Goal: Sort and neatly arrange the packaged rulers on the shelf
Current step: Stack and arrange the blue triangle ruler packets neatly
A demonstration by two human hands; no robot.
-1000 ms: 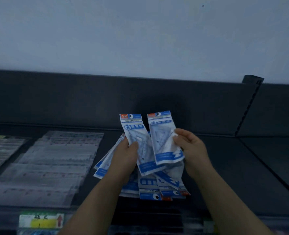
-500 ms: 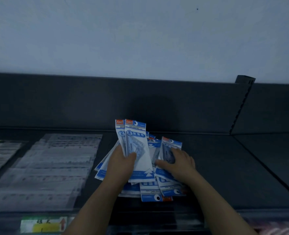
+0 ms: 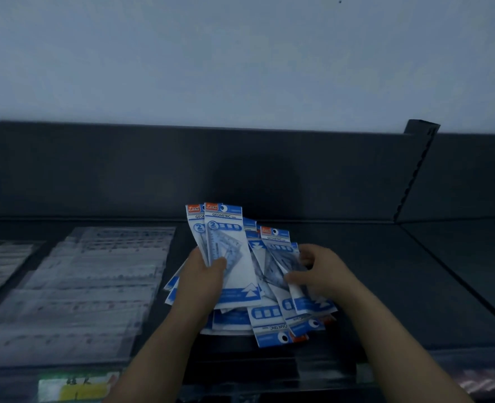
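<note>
Left hand (image 3: 202, 282) grips fanned ruler packets (image 3: 226, 242); right hand (image 3: 320, 274) pinches another packet (image 3: 276, 242); slick pile (image 3: 266, 315) beneath could slide off shelf (image 3: 385, 286).

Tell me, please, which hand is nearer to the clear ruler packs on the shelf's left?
Left. The left hand grips blue packets just right of the clear ruler packs; the right hand pinches a packet farther right.
</note>
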